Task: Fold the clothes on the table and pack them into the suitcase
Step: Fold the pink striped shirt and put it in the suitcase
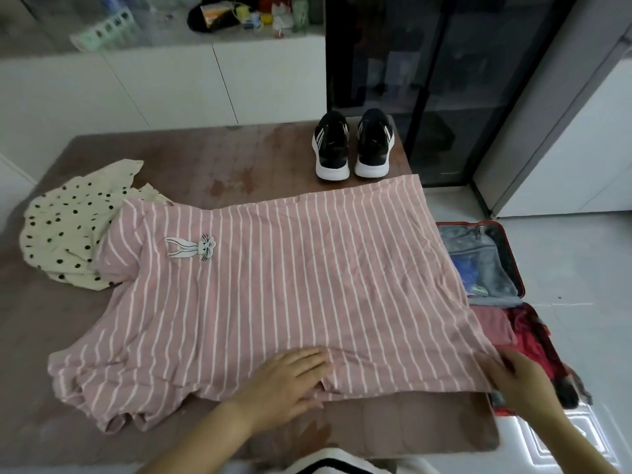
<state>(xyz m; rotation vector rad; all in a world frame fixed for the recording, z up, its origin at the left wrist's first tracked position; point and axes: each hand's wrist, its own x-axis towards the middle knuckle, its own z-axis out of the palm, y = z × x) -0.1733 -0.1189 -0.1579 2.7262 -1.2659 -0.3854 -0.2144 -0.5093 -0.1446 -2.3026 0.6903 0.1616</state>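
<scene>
The pink striped dress (290, 285) lies spread across the table (205, 159), its hem at the right edge. The left hand (290, 381) rests flat on the dress's near edge, fingers straight. The right hand (523, 378) covers the hem's near corner beside the open suitcase (513, 254); blur hides its grip.

Place: you are in a home, in a lived-in room.
Upper left: white cupboards (171, 83) back your table (205, 159), their top crowded with a green basket (102, 32) and small household clutter.
Upper centre: a dark glass-door cabinet (427, 80) stands on pale floor tiles (581, 268).
Centre: a pink striped dress (290, 285), a dotted garment (61, 227) and black trainers (352, 145) lie on the table.
Right edge: a red suitcase (514, 265) lies open on the tiles.
</scene>
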